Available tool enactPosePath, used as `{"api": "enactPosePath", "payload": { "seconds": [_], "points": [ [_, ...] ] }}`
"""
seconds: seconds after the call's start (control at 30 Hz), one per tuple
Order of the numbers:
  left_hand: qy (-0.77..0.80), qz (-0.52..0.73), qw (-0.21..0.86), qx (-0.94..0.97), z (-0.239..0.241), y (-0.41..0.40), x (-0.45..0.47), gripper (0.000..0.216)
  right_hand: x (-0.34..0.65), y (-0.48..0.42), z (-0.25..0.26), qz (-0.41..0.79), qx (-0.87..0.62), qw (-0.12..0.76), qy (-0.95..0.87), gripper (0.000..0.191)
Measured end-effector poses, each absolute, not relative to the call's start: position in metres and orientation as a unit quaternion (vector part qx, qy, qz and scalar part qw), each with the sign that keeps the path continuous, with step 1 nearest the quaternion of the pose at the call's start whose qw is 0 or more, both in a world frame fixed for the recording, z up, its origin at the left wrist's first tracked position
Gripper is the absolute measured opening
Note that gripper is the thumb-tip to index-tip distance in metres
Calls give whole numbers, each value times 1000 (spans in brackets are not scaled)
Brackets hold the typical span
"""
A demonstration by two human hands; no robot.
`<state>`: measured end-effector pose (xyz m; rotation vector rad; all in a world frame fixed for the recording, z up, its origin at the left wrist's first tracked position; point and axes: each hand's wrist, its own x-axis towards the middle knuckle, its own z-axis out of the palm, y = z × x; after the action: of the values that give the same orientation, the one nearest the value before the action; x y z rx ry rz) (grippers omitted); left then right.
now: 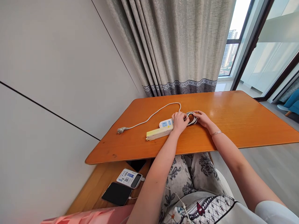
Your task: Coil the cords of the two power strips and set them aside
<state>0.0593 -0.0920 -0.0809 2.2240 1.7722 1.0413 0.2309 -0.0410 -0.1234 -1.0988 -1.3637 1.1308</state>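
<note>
Looks like a home, probably a flat high above the ground. Shown by a long grey curtain (182, 46) with a patterned lower band on the far side, and by tower blocks (230, 53) seen through a window (235, 49) at far right. Suggested too by a framed glass panel (268, 62), by blue furniture (293, 102) with a wooden leg at the right edge, by pale grey flooring (268, 168), and by loose floral trousers (181, 175) at a varnished wooden tabletop (233, 124).
</note>
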Motion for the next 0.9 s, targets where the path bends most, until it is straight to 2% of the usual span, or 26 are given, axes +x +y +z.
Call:
{"api": "enactPosePath", "payload": {
  "seconds": [0.1,0.2,0.33,0.43,0.53,0.67,0.8,0.87,0.9],
  "points": [
    [563,385,60,729,-84,-89,57,11,236,-43,-120,458,-422,510,-594,47],
    [534,428,57,727,-89,-84,54,12,236,-46,-117,418,-401,525,-623,40],
    [504,443,77,738,-95,-79,51,14,234,-49,-116,269,-378,512,-723,24],
    [481,489,150,712,-95,-74,49,24,233,-52,-114,158,-354,490,-781,14],
    [487,516,214,672,-94,-66,46,32,230,-56,-109,105,-332,495,-796,17],
    [516,449,175,708,-93,-58,45,20,229,-62,-104,39,-314,516,-796,29],
    [534,373,110,751,-89,-52,49,65,226,-65,-101,13,-298,508,-808,29],
    [503,331,101,792,-86,-47,54,73,223,-67,-101,12,-282,505,-815,29],
    [481,314,102,812,-83,-45,56,71,223,-68,-101,11,-272,506,-818,29]
  ]
}}
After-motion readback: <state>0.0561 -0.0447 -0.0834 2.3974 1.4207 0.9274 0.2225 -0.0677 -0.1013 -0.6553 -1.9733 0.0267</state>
